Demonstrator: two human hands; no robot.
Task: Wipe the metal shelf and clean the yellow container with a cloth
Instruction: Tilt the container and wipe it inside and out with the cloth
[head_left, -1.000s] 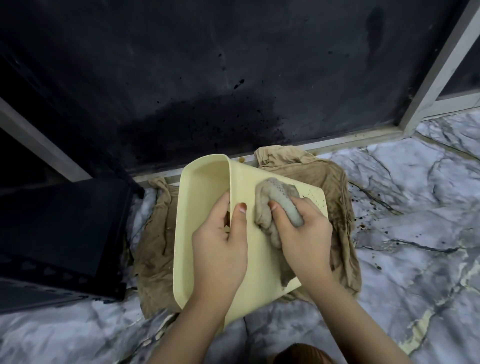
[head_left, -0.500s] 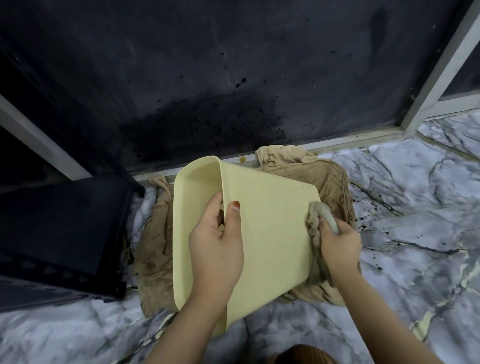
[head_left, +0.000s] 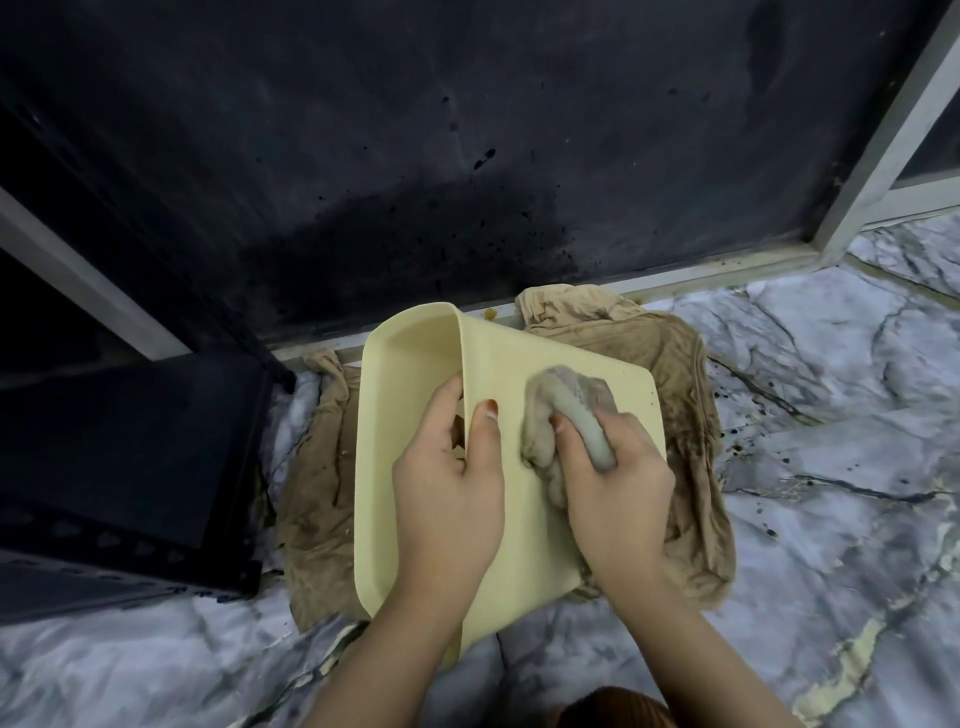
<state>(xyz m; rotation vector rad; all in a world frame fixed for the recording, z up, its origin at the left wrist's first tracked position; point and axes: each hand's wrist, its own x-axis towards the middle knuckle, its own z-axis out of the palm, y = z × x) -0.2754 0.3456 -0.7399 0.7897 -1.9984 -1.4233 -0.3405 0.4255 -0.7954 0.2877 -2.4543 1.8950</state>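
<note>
The pale yellow container (head_left: 524, 358) lies tipped on its side, its open mouth to the left and one broad outer wall facing up. My left hand (head_left: 447, 483) grips its upper rim, thumb on the outer wall and fingers inside. My right hand (head_left: 618, 478) presses a bunched grey cloth (head_left: 566, 410) against the middle of that outer wall. The black metal shelf (head_left: 119, 467) stands low on the floor at the left, apart from both hands.
A stained tan rag (head_left: 691, 467) is spread on the marble floor (head_left: 831, 519) beneath the container. A dark splattered panel (head_left: 415, 156) with a grey metal frame (head_left: 883, 135) rises behind. Dark spots dot the floor to the right.
My right hand has slid the grey cloth from the container's right edge back to the middle of its outer wall. My left hand has kept its grip on the rim.
</note>
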